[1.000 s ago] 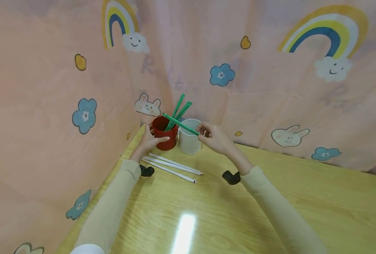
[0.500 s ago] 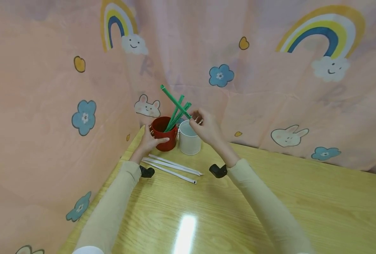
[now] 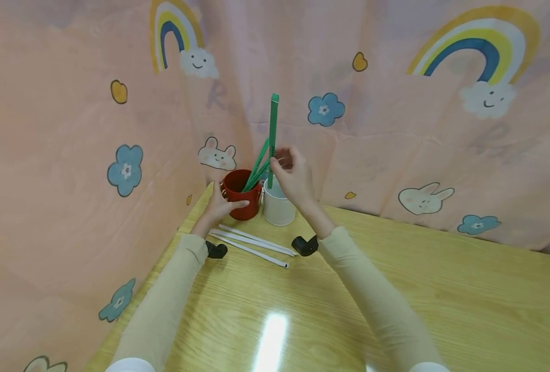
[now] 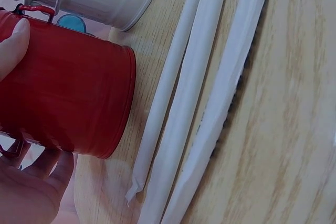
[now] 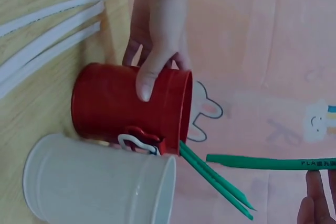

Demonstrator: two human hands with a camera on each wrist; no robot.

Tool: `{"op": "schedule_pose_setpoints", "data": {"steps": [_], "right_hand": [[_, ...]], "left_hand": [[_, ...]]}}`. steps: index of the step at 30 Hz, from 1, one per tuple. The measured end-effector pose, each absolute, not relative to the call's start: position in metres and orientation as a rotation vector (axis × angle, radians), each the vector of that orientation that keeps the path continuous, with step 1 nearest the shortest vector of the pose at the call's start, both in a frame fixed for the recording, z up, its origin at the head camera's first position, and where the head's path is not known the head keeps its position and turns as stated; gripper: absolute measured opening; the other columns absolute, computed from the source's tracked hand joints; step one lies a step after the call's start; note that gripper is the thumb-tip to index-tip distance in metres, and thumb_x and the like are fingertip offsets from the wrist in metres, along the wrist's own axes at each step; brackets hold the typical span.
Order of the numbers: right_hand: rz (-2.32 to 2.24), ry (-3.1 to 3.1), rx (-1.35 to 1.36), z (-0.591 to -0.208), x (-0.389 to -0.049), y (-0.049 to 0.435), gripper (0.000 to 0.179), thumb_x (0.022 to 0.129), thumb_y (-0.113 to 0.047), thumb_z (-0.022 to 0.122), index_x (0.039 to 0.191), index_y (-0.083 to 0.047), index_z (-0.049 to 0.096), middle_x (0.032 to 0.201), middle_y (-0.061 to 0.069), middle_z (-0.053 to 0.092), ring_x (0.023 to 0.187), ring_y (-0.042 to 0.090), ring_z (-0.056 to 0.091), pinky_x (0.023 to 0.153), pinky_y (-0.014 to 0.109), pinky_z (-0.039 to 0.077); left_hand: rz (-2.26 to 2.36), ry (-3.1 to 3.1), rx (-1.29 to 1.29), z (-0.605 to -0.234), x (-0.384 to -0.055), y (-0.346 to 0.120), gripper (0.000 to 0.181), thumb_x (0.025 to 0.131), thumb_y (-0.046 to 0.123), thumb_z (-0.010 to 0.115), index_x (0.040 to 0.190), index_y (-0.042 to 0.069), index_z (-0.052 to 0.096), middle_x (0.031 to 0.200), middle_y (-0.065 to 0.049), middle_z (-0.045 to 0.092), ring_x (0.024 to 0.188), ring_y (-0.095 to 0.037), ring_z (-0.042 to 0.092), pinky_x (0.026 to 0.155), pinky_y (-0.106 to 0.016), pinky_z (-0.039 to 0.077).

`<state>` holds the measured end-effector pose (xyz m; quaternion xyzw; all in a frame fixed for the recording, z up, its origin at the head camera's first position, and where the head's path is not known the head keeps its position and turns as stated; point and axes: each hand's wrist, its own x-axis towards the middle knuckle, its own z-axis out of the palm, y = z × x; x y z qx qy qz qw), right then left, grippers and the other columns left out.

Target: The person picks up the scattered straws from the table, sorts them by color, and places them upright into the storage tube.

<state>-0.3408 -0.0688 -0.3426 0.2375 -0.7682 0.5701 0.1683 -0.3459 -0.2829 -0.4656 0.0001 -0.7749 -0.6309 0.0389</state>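
Note:
My left hand (image 3: 220, 207) grips the red metal bucket (image 3: 243, 205), thumb on the near wall and fingers at the far side. Green wrapped straws (image 5: 215, 177) lean out of that bucket's mouth. Beside it stands a white bucket (image 3: 278, 211); both are upright. Between thumb and fingers, my right hand (image 3: 296, 175) pinches another green wrapped straw (image 3: 273, 121), held nearly upright with dark print on it. This straw's lower end overlaps the white bucket's rim in the head view. In the right wrist view it shows past both rims.
Three white wrapped straws (image 3: 253, 245) lie side by side on the wooden table (image 3: 321, 305) in front of the buckets. A pink printed curtain (image 3: 377, 155) hangs close behind and along the left edge.
My right hand has moved left and up over the buckets, turning the green straw from slanted to nearly upright. My left hand stays on the red bucket.

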Motion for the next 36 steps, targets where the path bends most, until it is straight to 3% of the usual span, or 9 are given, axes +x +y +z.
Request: {"op": "schedule_pose_setpoints", "data": {"steps": [15,21,28,33,36], "right_hand": [[1.651,-2.090,0.760,-0.368,-0.348,-0.094,0.018,0.093,-0.008,0.060,0.107,0.002,0.060,0.097,0.018,0.067,0.089,0.029,0.066,0.082,0.040,0.056],[1.637,-2.176,0.686,-0.380,-0.348,-0.097,0.018,0.093,-0.010,0.060,0.108,0.000,0.061,0.096,0.015,0.069,0.087,0.026,0.067,0.074,0.035,0.058],[1.645,-2.268,0.576,-0.391,-0.350,-0.102,0.023,0.094,-0.014,0.060,0.112,-0.001,0.061,0.101,0.014,0.070,0.092,0.024,0.067,0.079,0.030,0.056],[1.443,-2.404,0.526,-0.395,-0.351,-0.103,0.025,0.096,-0.019,0.057,0.114,-0.007,0.069,0.106,0.009,0.073,0.072,0.025,0.062,0.058,0.021,0.044],[1.317,-2.485,0.486,-0.397,-0.351,-0.101,0.027,0.097,-0.021,0.054,0.117,-0.011,0.070,0.111,0.007,0.072,0.082,0.028,0.063,0.061,0.029,0.043]], "left_hand": [[-1.972,-2.345,0.009,-0.466,-0.345,-0.283,0.088,0.081,0.008,0.075,0.144,0.012,0.014,0.151,-0.016,0.029,0.139,-0.034,0.031,0.114,-0.049,0.032],[-1.948,-2.349,-0.022,-0.465,-0.345,-0.284,0.088,0.081,0.007,0.075,0.144,0.010,0.014,0.151,-0.016,0.029,0.139,-0.034,0.031,0.114,-0.050,0.032],[-1.940,-2.367,0.011,-0.464,-0.344,-0.284,0.089,0.081,0.009,0.076,0.144,0.011,0.015,0.150,-0.016,0.031,0.138,-0.033,0.033,0.113,-0.048,0.034],[-1.939,-2.378,0.020,-0.466,-0.346,-0.285,0.089,0.080,0.011,0.078,0.144,0.012,0.016,0.149,-0.016,0.033,0.137,-0.032,0.035,0.112,-0.047,0.035],[-1.945,-2.377,0.023,-0.467,-0.347,-0.285,0.090,0.079,0.011,0.078,0.145,0.012,0.016,0.149,-0.017,0.032,0.137,-0.033,0.035,0.112,-0.047,0.035]]}}
